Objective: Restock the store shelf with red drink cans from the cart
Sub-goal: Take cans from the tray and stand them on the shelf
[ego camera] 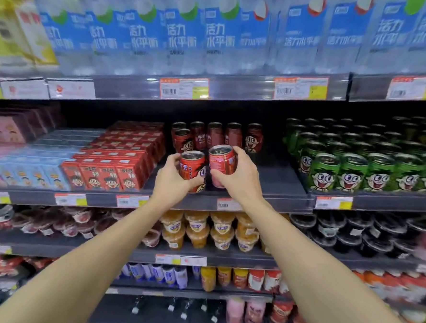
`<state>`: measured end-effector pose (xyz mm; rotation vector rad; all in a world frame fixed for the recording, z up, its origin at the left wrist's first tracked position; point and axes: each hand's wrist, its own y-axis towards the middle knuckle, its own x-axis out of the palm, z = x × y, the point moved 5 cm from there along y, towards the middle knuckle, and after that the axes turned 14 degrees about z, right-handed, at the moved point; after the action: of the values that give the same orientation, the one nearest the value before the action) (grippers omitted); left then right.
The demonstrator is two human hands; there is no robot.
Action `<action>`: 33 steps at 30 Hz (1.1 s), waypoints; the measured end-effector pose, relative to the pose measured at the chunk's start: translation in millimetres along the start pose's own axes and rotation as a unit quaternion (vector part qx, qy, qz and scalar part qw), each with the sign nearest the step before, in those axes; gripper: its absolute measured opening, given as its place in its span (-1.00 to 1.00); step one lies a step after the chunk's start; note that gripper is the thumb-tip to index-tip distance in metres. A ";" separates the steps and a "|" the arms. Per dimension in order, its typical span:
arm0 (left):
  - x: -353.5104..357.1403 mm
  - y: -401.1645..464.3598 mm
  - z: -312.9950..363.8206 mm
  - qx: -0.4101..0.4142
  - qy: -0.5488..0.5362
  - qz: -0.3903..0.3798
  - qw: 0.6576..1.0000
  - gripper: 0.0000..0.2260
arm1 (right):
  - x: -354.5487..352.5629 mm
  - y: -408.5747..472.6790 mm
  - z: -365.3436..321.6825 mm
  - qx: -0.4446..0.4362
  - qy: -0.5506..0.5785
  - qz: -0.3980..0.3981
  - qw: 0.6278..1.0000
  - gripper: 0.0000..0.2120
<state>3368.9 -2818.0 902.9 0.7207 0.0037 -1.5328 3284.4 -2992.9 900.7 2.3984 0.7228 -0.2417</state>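
You hold two upright red cans [207, 169] side by side above the shelf [275, 182]; six more [216, 136] stand behind.

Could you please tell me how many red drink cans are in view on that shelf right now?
8: one in the left hand, one in the right hand, six at the shelf's back. More may be hidden behind.

Green cans [351, 173], seemingly jelly cups [221, 233]
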 end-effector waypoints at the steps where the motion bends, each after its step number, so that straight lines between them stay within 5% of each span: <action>1: 2.4 1.3 -0.2 0.000 0.001 -0.002 1.000 -0.24 | -1.5 0.9 3.7 0.006 -0.011 0.001 1.000 -0.26; 33: 36.6 11.9 -30.7 -0.014 -0.043 -0.017 0.999 -0.31 | 17.8 -4.3 43.4 0.097 0.025 0.033 0.994 -0.29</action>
<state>3395.7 -2839.3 867.5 0.6351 -0.0269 -1.5928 3297.0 -3008.7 858.1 2.6172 0.6693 -0.2349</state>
